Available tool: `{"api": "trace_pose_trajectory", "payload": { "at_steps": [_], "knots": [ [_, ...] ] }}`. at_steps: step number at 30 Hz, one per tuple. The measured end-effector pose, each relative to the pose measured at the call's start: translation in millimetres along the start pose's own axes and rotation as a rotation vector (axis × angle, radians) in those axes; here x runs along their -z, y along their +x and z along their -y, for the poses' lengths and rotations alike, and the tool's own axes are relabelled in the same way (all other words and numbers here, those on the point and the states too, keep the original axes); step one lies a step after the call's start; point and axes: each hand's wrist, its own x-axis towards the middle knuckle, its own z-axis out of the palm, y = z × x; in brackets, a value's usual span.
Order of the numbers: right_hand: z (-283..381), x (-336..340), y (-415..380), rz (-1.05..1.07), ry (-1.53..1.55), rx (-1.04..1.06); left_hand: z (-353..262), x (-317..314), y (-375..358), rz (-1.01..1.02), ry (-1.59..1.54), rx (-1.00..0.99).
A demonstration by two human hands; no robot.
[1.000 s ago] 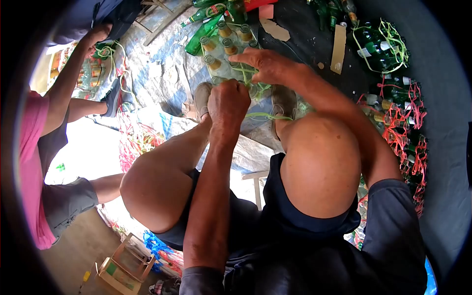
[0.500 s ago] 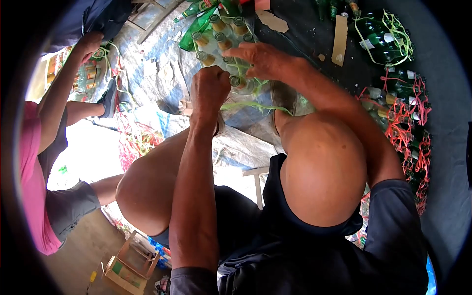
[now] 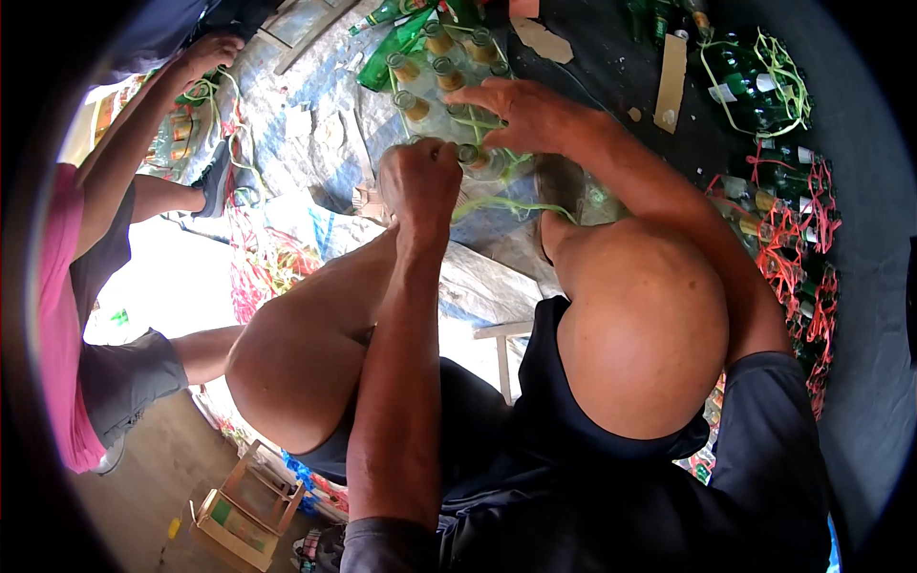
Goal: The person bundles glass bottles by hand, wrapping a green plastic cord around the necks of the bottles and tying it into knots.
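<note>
A cluster of clear glass bottles (image 3: 448,74) with brownish necks stands upright in front of me, with yellow-green plastic string (image 3: 516,204) looped about it. My left hand (image 3: 420,177) is closed in a fist at the near left side of the cluster. A tail of the string emerges behind its wrist and appears to be gripped, though the fist hides the hold itself. Over the cluster's right side reaches my right hand (image 3: 521,115), its fingers stretched out and apart above the bottle necks. Nothing shows clearly in it.
Green bottles (image 3: 750,91) tied in bundles line the right side, with pink and red string (image 3: 778,258) around several. To the left, another person's hand (image 3: 208,55) is near more bottles (image 3: 172,138). Cardboard strips (image 3: 671,84) and a wooden stool (image 3: 244,520) are around me.
The view has shifted slightly, so the bottles appear farther right. My left fist has moved a little right and down against the cluster. The other person's hand has risen.
</note>
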Motion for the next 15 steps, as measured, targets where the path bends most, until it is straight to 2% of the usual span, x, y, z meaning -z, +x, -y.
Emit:
{"api": "trace_pose_trajectory", "payload": {
  "at_steps": [2,3,5,10,15],
  "knots": [
    [1.9,2.0,-1.1,-0.025,-0.058,0.01,13.2,-12.6,-6.2,-0.057,-0.075,-0.039],
    [-5.3,-3.3,0.2,-0.045,0.013,0.057,16.5,-17.6,-6.8,-0.1,-0.13,-0.066],
    [-10.8,-12.8,-0.4,-0.174,0.011,0.164,14.3,-19.1,-7.8,-0.112,-0.159,-0.011],
    [3.8,-1.4,-0.2,-0.082,0.053,0.073,2.4,-12.6,-13.3,-0.074,-0.303,0.166],
    [11.0,2.4,-0.3,-0.054,0.061,0.011,10.2,-17.5,-15.9,-0.094,-0.431,0.187]
  ]
}}
